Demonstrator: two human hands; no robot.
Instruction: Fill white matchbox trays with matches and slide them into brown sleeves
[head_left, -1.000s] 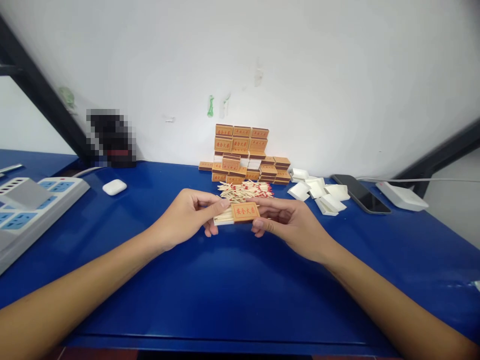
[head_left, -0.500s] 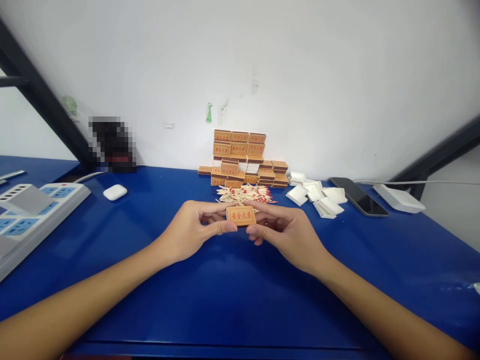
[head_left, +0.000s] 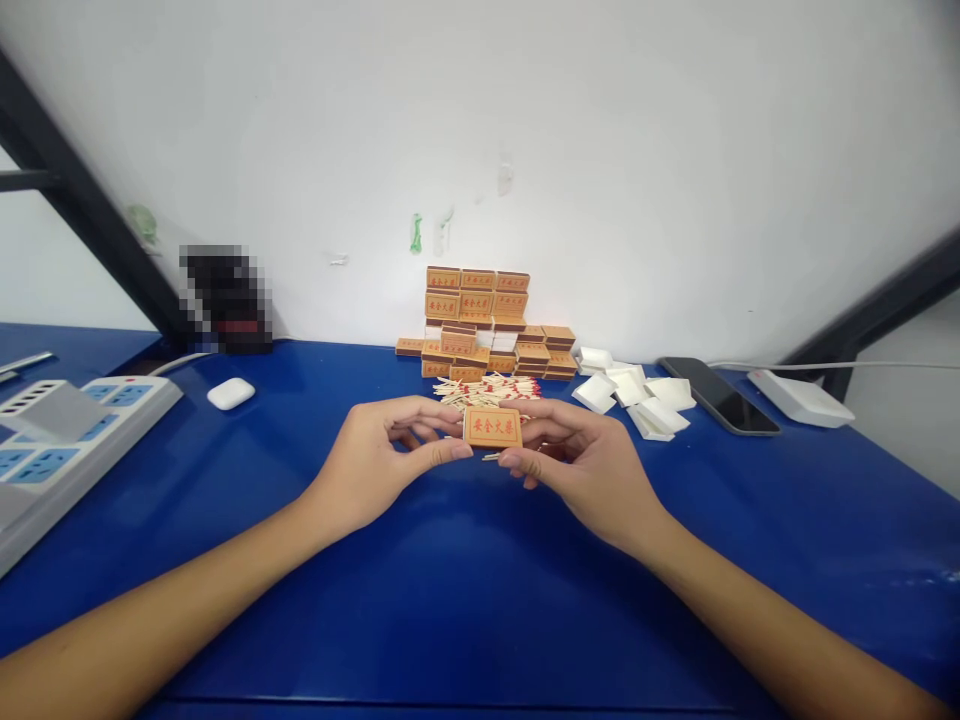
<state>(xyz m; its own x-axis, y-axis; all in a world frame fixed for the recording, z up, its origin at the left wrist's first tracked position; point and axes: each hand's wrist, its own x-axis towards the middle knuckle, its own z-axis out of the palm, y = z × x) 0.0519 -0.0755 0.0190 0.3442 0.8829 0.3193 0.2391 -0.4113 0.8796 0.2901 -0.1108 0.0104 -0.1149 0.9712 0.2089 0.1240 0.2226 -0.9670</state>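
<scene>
An orange matchbox (head_left: 493, 427) with red lettering is up in front of me, its printed face toward me. At its right end, my right hand (head_left: 574, 460) grips it with the thumb below and the fingers behind. The thumb of my left hand (head_left: 390, 455) lies at the lower left corner, with the fingers curled behind that end. A thin white strip shows along the box's left edge. Beyond the hands lies a pile of loose red-tipped matches (head_left: 487, 390), partly hidden by the matchbox and fingers. A few matchsticks show just beneath the box.
Stacked matchboxes (head_left: 476, 303) stand against the wall behind the matches. White empty box trays (head_left: 626, 385) lie to their right, beside a phone (head_left: 716, 395) and a white device (head_left: 801, 398). On the left are a white earbud case (head_left: 230, 393) and a power strip (head_left: 90, 440).
The matchbox has shifted slightly right along with my right hand, and less of it lies between the left thumb and fingers. The view has tilted up slightly.
</scene>
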